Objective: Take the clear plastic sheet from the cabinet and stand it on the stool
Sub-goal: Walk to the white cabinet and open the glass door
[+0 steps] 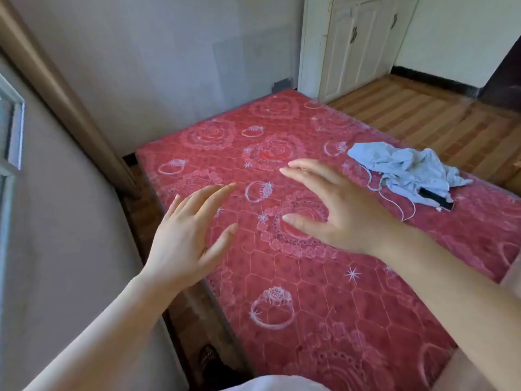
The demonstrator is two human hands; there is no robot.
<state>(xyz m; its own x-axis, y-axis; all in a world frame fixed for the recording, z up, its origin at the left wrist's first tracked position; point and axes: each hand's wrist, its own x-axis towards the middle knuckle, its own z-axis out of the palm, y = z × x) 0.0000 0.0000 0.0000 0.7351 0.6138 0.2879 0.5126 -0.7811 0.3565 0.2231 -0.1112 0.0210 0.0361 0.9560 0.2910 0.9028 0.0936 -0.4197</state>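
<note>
My left hand (pixel 187 235) and my right hand (pixel 335 210) are stretched out over a red patterned mattress (pixel 310 292), palms down, fingers spread, holding nothing. A white cabinet (pixel 358 43) with closed doors and dark handles stands at the far end of the room, beyond the mattress. No clear plastic sheet and no stool are in view.
A crumpled pale blue garment (pixel 406 173) with a thin white cord and a dark phone lies on the mattress's right side. A grey wall runs behind the mattress, a tan frame (pixel 64 91) leans at the left. Wood-pattern floor (pixel 439 119) lies to the right.
</note>
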